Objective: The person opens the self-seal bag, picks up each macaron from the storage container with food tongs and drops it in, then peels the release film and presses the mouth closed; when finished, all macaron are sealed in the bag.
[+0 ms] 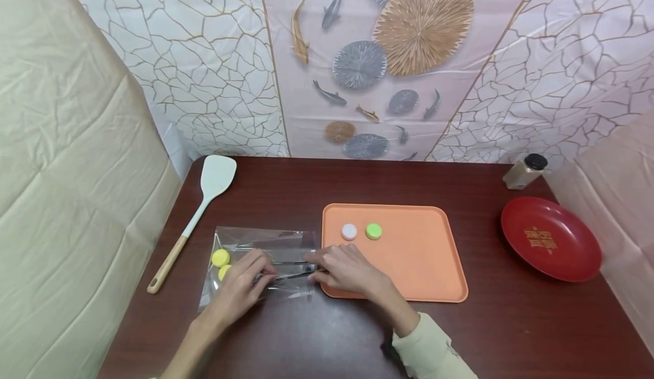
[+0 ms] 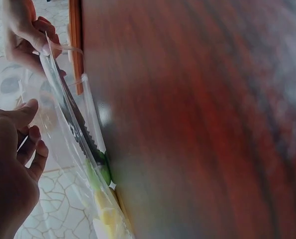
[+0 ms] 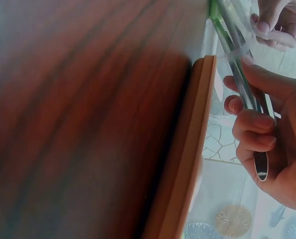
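Observation:
A clear plastic bag point(image 1: 293, 240) lies on the table with yellow macarons point(image 1: 221, 257) at its left end. My left hand point(image 1: 242, 281) pinches the film at the bag's near side, seen also in the right wrist view. Metal tongs point(image 1: 293, 276) with serrated edges reach into the bag; my right hand point(image 1: 348, 269) grips their handle end, fingers curled round it. At the tongs' tips, inside the bag, is a green macaron point(image 2: 104, 172). A white macaron point(image 1: 349, 231) and another green macaron point(image 1: 373, 231) sit on the orange tray point(image 1: 419, 260), beyond my right hand.
A white spatula point(image 1: 217, 175) with a wooden handle lies at the left. On the right are a red oval plate point(image 1: 567, 254) and a black-lidded jar point(image 1: 523, 172). Patterned cloth hangs behind the table, and pale cloth stands at both sides.

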Motion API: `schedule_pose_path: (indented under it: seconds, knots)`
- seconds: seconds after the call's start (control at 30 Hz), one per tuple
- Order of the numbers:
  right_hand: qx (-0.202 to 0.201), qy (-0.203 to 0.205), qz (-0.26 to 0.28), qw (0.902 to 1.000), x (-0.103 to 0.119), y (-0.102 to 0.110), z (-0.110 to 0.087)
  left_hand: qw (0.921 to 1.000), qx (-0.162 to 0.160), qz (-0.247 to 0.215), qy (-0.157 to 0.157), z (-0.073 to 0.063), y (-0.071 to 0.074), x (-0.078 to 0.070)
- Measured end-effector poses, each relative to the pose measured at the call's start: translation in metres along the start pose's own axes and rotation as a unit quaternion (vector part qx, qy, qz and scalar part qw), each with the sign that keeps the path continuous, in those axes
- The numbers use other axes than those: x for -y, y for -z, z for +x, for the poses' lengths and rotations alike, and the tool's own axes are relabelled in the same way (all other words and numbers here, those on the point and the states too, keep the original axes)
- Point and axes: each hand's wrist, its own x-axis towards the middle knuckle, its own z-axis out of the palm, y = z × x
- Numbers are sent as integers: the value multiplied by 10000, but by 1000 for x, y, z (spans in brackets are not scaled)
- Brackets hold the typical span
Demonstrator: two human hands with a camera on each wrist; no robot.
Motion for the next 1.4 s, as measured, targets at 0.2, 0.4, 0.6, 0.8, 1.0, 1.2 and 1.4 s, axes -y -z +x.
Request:
schedule_pose_path:
  seconds: [0.2,0.4,0.6,0.8,1.0,1.2,1.4]
  knots:
    - [-24,-300,188,9994,-2,6,-12,9999,-80,-41,-131,1,-1,1]
    - [-314,-690,192,9969,-15,23,-45,9998,-88,-165,-110,2,0,2]
    - [-719,-1426,225,9869,-38,42,-92,9997,-84,-244,-48,2,0,1]
    - [-1012,-2255,359,9683,-60,59,-140,9994,-176,-264,-131,3,0,0]
    - [-992,-2918,285,9509,-77,67,-173,9993,-239,-258,-156,2,-1,1]
    - [-888,-3254,284,9410,-87,65,-190,9993,-241,-248,-119,1,0,1]
    - [-772,-3360,287,9383,-98,60,-197,9991,-166,-377,-69,2,2,0]
